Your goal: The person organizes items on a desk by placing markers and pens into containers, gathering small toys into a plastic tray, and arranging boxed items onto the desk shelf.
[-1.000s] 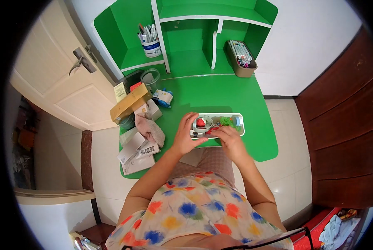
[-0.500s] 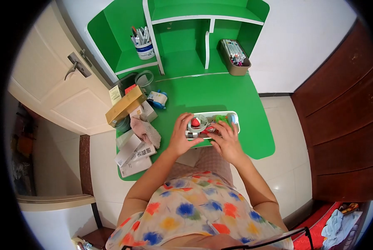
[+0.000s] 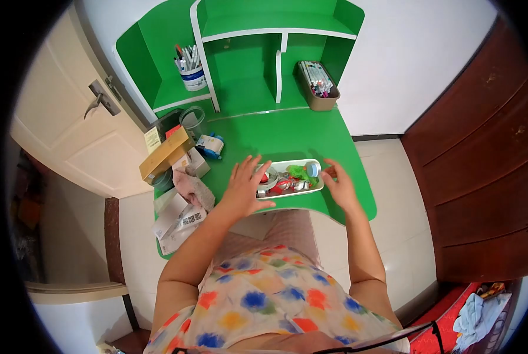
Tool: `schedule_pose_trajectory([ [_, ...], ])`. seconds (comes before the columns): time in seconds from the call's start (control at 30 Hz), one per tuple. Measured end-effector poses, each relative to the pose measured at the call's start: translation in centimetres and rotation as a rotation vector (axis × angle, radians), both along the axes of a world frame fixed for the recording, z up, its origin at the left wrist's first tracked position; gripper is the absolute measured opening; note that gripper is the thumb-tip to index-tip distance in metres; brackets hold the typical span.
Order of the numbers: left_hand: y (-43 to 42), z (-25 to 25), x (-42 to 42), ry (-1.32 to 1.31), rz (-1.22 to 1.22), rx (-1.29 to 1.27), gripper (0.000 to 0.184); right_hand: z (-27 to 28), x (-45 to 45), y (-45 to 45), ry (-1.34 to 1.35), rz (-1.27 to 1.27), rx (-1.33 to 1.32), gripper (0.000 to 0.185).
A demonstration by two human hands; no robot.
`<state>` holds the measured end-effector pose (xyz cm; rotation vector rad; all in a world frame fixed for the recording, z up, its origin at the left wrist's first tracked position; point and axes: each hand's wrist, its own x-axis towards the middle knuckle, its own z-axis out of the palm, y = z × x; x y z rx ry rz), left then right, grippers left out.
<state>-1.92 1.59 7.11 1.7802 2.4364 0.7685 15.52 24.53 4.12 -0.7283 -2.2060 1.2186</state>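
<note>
A white oblong tray of small items lies near the front edge of the green desk. Inside are a bright green crinkled piece, a light-blue round cap, a red item and a clear round container partly behind my fingers. My left hand is spread open over the tray's left end, thumb toward the near side. My right hand is open just off the right end, fingertips close to the blue cap; whether they touch the tray I cannot tell.
At the desk's left are a gold box, a pink cloth, white boxes, a clear cup and a blue-and-white item. The shelves hold a pen cup and a brown marker bin.
My right hand has moved off the tray's contents to beyond its right end. My left hand has drawn back from the clear container and opened wider. The whole view has shifted slightly.
</note>
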Motion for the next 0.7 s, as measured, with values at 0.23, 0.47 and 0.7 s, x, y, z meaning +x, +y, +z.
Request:
schedule_pose_trajectory([
  [0.23,1.3,-0.4,-1.8,0.139,0.125,0.044,0.094,0.2,1.0,0.2,-0.216,0.11,-0.524,0.062],
  [0.47,5.5,-3.3,-3.9,-0.152,0.323,0.143,0.089,2.3,1.4,-2.0,-0.143,0.091,-0.709,0.067],
  [0.7,10.8,-5.3,-3.4,-0.539,0.239,0.044,0.085,0.8,1.0,-2.2,0.0,0.129,-0.916,0.056],
])
